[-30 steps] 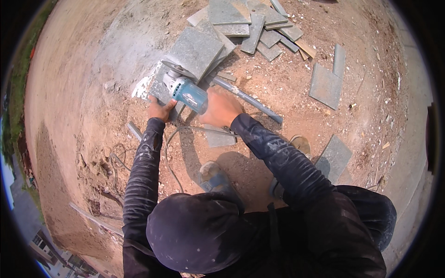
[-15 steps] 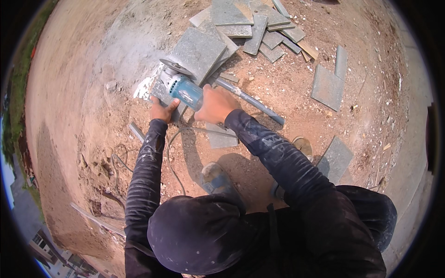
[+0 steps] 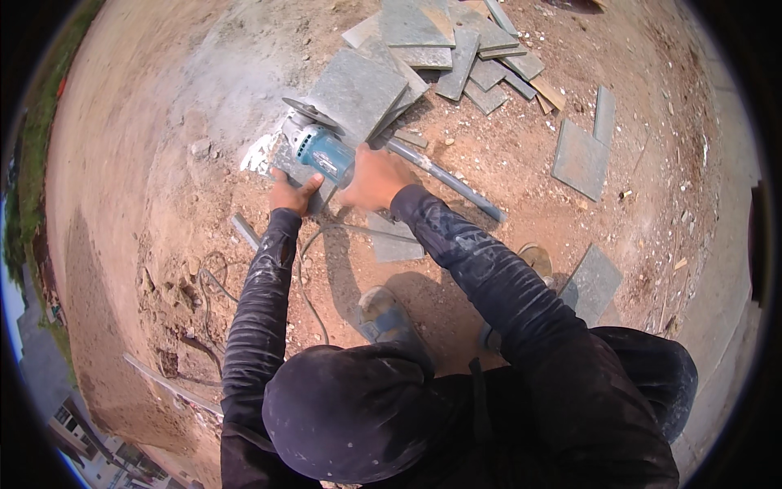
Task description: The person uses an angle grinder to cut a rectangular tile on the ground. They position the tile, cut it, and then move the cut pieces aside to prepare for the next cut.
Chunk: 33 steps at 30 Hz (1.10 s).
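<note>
My right hand (image 3: 379, 178) is wrapped round the rear of a teal angle grinder (image 3: 327, 156). The grinder's cutting disc (image 3: 312, 112) points away from me, tilted, over grey stone tiles. With its thumb on top, my left hand (image 3: 295, 193) grips the near-left edge of a small grey stone tile (image 3: 300, 173) under the grinder. Part of that tile is hidden by the grinder and my hand. Beyond the disc lies a larger square stone tile (image 3: 357, 91). Whether the disc touches any stone I cannot tell.
Stone offcuts lie heaped (image 3: 417, 24) at the far side. A grey pipe-like bar (image 3: 456, 186) lies right of my right hand. The cable (image 3: 304, 277) loops near my foot (image 3: 381, 314). Loose tiles (image 3: 580, 159) rest on the dirt to the right, and pale dust covers the ground beyond.
The whole view has shifted slightly, so the scene sits a little further right. Both hands keep their holds, and the grinder's pose is nearly the same.
</note>
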Each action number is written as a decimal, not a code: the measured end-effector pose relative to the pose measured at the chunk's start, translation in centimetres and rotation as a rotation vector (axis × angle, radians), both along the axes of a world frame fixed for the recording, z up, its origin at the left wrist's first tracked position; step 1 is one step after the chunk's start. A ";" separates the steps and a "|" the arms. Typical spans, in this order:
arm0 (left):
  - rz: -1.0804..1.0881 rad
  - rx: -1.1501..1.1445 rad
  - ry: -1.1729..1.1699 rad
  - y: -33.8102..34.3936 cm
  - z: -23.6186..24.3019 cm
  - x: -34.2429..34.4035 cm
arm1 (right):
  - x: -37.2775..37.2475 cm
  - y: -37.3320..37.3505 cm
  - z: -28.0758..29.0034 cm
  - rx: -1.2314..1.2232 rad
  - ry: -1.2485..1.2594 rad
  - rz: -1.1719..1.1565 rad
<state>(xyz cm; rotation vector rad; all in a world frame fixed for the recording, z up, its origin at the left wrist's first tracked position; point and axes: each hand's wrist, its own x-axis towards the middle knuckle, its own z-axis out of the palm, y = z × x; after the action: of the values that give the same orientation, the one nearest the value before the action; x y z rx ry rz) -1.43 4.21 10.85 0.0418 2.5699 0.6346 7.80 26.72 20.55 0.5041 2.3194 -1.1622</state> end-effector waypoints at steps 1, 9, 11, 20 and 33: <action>-0.002 -0.006 0.002 -0.2 -0.1 -0.1 | -0.1 -0.1 0.2 0.006 0.003 0.001; -0.023 -0.023 0.039 -0.1 0.0 0.1 | -1.7 -0.9 -1.1 0.030 0.043 0.011; 0.000 0.007 0.020 -0.4 -0.5 -0.1 | -2.1 -1.1 -0.9 0.041 0.059 0.001; -0.015 -0.050 0.030 0.2 0.5 0.3 | -3.5 -1.4 -0.9 0.043 0.051 0.015; -0.036 -0.106 0.161 0.0 -0.7 0.3 | -5.7 -1.8 0.0 0.015 -0.057 0.044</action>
<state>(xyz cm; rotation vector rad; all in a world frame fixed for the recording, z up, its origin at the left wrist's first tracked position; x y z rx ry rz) -1.13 4.18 10.14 0.1078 2.7473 0.4992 2.15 24.91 20.53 0.4829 2.2810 -1.0961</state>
